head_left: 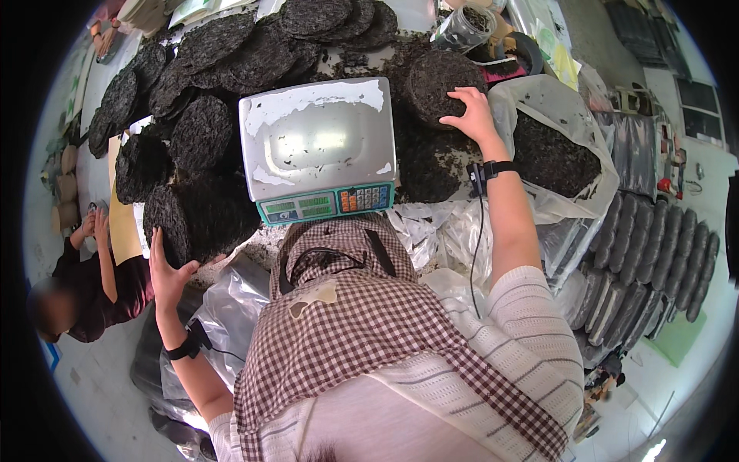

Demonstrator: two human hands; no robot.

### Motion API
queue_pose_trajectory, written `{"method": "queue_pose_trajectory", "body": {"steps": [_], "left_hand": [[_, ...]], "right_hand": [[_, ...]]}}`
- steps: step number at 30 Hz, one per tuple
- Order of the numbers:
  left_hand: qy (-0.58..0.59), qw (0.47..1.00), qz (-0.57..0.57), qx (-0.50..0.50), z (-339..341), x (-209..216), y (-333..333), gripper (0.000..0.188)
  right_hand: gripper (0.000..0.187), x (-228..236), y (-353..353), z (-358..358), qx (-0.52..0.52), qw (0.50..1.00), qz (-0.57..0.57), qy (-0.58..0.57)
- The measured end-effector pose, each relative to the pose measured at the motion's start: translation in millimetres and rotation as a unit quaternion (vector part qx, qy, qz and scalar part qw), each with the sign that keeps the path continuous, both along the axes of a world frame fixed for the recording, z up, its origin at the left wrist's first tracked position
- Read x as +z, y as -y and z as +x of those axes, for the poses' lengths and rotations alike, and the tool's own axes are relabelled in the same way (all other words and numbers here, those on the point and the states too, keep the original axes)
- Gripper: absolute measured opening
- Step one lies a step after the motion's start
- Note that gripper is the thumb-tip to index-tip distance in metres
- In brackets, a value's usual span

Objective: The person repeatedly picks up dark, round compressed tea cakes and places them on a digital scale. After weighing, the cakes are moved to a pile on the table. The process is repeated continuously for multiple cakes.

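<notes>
My left hand (166, 276) touches the near side of a thick stack of black, round cakes (171, 218) that look like dried seaweed. Its fingers are stretched out and the thumb stands apart. On the other side of the scale, my right hand (473, 115) rests on the right part of another black round cake (433, 83), thumb and fingers spread. Between both hands stands a digital scale (312, 142) with a silver plate, green displays and a keypad. Its plate carries torn remains of a white film and a few dark crumbs.
More black cakes (231, 61) are heaped behind and left of the scale. To the right, an open clear bag (558, 158) holds loose dark flakes, and long packed black rolls (654, 239) are piled up. A clear jar (466, 29) lies at the back. Another person (100, 289) is at far left.
</notes>
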State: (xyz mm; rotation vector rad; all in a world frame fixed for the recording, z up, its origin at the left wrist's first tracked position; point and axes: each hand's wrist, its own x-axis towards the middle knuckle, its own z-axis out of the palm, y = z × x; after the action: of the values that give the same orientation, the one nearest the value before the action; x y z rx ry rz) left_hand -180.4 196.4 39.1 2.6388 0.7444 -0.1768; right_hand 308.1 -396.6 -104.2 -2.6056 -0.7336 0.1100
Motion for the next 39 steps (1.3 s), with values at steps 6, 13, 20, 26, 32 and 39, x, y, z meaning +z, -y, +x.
{"method": "queue_pose_trajectory", "body": {"steps": [6, 13, 20, 26, 32, 39], "left_hand": [[0.015, 0.998, -0.066, -0.012, -11, -2, -10, 0.1], [0.005, 0.998, 0.05, -0.04, -6, -17, 0, 0.106], [-0.002, 0.999, 0.036, -0.035, -6, -11, 5, 0.112], [0.033, 0.999, -0.005, -0.026, -9, -13, 8, 0.119], [0.038, 0.999, 0.01, -0.019, -3, -8, 21, 0.124], [0.032, 0.999, 0.018, 0.008, -5, -9, 34, 0.125]], "right_hand": [[0.03, -2, -6, -2, 0.021, 0.999, 0.013, 0.032], [0.014, -14, -21, 34, -0.025, 0.99, 0.097, 0.103], [0.011, -43, -48, 75, -0.066, 0.992, -0.034, 0.107], [0.021, -44, -22, 120, -0.127, 0.956, 0.241, -0.109], [0.018, 24, -29, 209, -0.126, 0.97, 0.149, 0.145], [0.012, 0, -42, 130, 0.035, 0.998, -0.046, 0.035]]}}
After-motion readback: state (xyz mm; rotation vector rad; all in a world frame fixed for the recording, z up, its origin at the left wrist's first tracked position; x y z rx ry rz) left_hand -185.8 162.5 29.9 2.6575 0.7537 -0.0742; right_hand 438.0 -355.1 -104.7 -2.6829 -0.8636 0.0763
